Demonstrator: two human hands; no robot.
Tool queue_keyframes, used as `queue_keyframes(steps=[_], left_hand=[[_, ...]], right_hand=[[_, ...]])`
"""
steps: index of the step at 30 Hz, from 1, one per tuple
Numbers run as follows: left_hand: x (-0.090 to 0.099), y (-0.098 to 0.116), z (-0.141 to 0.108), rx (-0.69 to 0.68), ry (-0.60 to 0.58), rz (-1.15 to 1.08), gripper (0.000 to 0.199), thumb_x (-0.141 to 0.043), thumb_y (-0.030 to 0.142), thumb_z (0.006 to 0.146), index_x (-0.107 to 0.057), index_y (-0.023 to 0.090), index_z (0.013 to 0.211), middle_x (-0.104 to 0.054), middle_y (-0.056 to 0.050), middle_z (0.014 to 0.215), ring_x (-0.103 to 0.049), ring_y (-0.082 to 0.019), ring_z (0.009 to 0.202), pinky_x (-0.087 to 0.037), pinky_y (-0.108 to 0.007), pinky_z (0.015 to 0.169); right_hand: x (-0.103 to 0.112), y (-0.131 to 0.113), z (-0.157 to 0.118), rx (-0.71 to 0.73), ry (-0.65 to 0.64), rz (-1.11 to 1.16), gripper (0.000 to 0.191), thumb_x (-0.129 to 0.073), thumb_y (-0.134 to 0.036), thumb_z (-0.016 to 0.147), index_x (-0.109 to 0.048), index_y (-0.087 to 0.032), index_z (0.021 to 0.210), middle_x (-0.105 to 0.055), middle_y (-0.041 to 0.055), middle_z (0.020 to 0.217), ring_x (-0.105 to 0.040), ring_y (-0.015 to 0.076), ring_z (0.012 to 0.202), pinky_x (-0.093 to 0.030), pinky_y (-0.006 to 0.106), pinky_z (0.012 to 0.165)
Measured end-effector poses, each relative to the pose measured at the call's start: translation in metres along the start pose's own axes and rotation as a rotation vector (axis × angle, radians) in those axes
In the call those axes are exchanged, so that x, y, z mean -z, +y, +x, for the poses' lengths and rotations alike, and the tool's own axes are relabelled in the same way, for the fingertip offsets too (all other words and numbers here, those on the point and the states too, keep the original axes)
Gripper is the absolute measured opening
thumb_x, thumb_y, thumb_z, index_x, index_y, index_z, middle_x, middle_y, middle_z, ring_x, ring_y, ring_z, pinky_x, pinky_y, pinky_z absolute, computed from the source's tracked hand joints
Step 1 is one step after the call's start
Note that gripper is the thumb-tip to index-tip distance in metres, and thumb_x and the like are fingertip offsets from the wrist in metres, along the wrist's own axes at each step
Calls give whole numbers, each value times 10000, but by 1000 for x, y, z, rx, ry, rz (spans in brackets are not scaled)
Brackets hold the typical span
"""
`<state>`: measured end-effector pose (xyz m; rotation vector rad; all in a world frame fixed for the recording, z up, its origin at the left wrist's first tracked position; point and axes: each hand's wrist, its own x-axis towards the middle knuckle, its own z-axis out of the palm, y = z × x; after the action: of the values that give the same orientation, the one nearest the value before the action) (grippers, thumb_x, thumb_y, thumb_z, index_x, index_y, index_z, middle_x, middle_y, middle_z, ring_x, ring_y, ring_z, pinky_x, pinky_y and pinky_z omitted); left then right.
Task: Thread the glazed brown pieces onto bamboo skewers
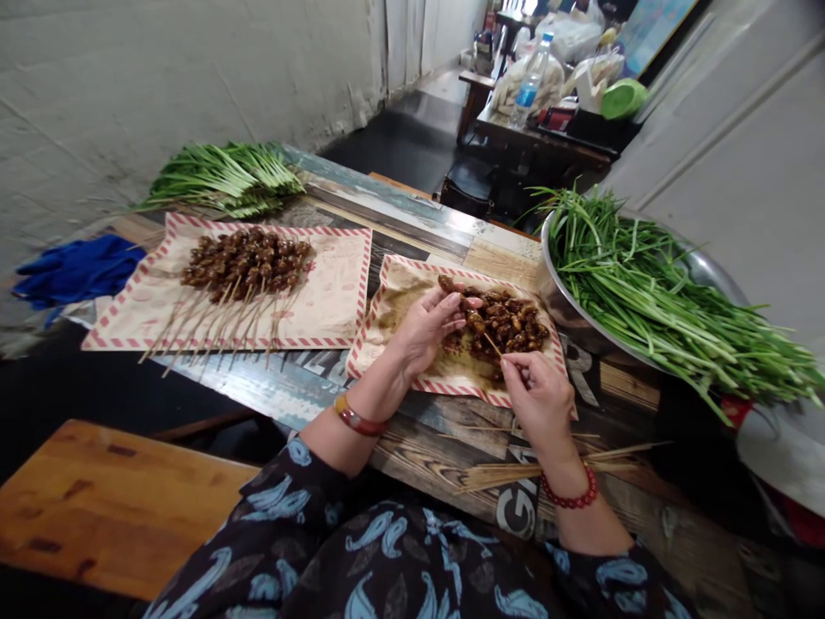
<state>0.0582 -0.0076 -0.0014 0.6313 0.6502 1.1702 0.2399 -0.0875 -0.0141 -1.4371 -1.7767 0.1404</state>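
Observation:
My right hand point(540, 391) pinches the lower end of a thin wooden skewer point(493, 346). Glossy dark-brown pieces point(475, 323) are on the skewer's upper end, and my left hand point(430, 325) has its fingers closed around them. Both hands are over the right-hand paper sheet point(425, 384), cream with a red-striped border and stained with brown sauce. A pile of loose brown pieces point(519, 322), their exact kind unclear, lies on it beside my fingers. On the left-hand paper sheet point(335, 292), several filled skewers point(248, 262) lie side by side, bare ends towards me.
Bare skewers point(503, 473) lie near my right forearm. A metal bowl point(547, 249) heaped with green chives point(650, 292) stands at right. More chives point(225, 176) and blue gloves point(81, 268) are at left. A wooden stool point(122, 507) sits below; a cluttered table point(547, 142) stands behind.

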Motion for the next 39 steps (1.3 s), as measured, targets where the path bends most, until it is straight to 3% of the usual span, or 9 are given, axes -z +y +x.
queue_keyframes(steps=[6,16,23,29,34,39], left_hand=[[0,-4,-1,30,5,-23,387,-754,459,735,-651,190,993,-728,-54,924,-644,-158,870,-430,-286,798],[-1,-3,-2,9,-26,-3,262,-720,389,768,-701,167,907,-734,-64,879,-649,-200,944,-415,-349,891],[-1,-3,-1,-8,-114,-40,216,-705,361,791,-706,167,886,-734,-58,879,-657,-213,976,-403,-364,931],[2,-1,0,-7,-205,-89,215,-703,344,805,-714,157,909,-737,-75,917,-646,-217,1037,-407,-352,959],[0,-1,-3,56,-203,-82,398,-741,439,761,-694,182,1061,-724,-91,1030,-660,-201,987,-437,-338,920],[-2,-4,-6,155,-301,12,406,-783,328,736,-683,166,1095,-717,-113,1068,-664,-190,955,-445,-340,905]], right_hand=[[-1,-1,-1,23,13,7,141,-566,-236,911,-658,-197,812,-639,3,701,-556,130,615,-442,261,599],[-1,-4,-2,-33,-33,48,173,-556,-254,903,-659,-202,775,-653,17,707,-564,141,622,-441,277,600],[-1,-1,-6,-322,-167,342,196,-599,-351,880,-688,-190,811,-648,16,698,-573,129,603,-438,256,550],[-1,-4,-4,-634,-230,734,259,-714,-414,777,-683,-158,799,-614,-14,612,-439,57,420,-338,193,401],[0,-8,0,-677,-173,795,266,-743,-409,749,-681,-155,797,-613,-15,618,-428,45,428,-329,180,404],[-1,-8,1,-710,-149,839,276,-735,-425,752,-670,-160,791,-599,-20,623,-400,40,415,-276,171,373]])
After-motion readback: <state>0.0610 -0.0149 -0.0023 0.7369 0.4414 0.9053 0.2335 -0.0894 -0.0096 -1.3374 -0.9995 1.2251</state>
